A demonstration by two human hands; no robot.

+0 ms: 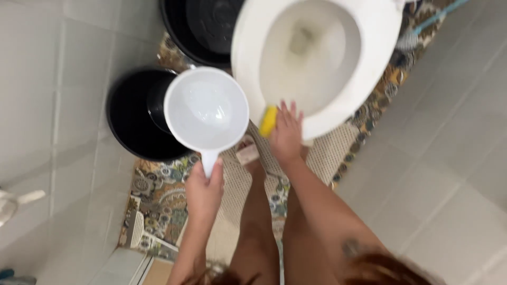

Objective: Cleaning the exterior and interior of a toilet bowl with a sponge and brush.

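Note:
My left hand [204,189] grips the short handle of a white plastic dipper [206,110], held level over the edge of a black bucket. My right hand [285,132] presses a yellow sponge [268,121] against the front rim of the white toilet bowl [364,63]. Fingers of that hand lie flat over the rim. My bare legs stand below, between the two arms.
A black bucket [129,113] stands on the left and a second black container [203,26] behind it. A patterned mat [158,200] with a beige rug [330,150] lies under the toilet. Grey floor tiles [454,158] spread right. A brush [409,39] leans at the top right.

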